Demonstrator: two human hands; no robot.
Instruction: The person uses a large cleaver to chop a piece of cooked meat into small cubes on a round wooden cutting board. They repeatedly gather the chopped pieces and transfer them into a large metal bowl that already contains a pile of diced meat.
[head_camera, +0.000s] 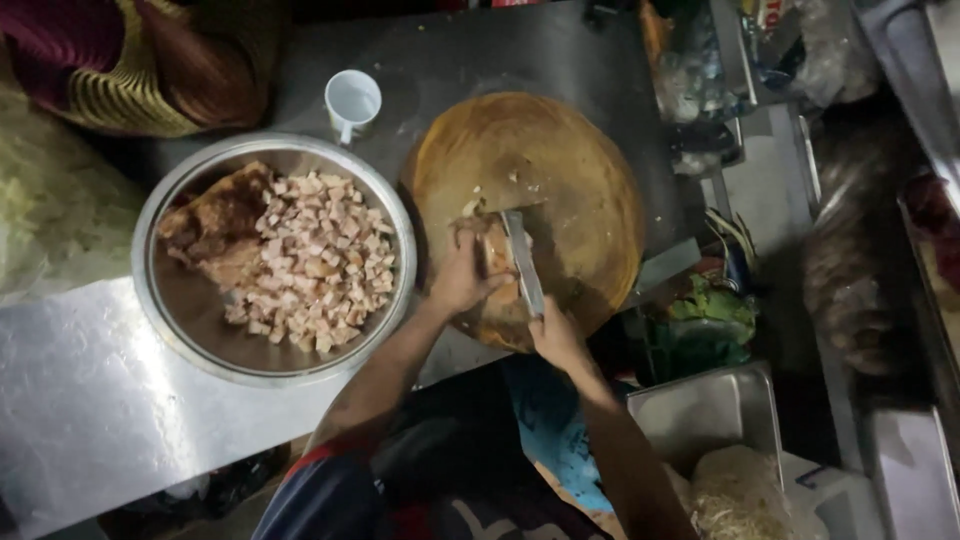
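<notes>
A round wooden chopping board (560, 170) lies on the steel counter. My left hand (462, 275) presses down on a slab of cooked meat (493, 248) at the board's near edge. My right hand (556, 335) grips the handle of a cleaver (522, 258), whose blade rests against the right side of the meat. To the left stands a large metal bowl (180, 310) holding several diced meat cubes (320, 260) and larger brown pieces (220, 225).
A white cup (352, 102) stands behind the bowl. Another person's patterned garment (150, 60) is at the top left. Green vegetables (705, 315) and a metal tray (705, 405) with pale noodles (738, 490) sit at the right. Cluttered shelves fill the far right.
</notes>
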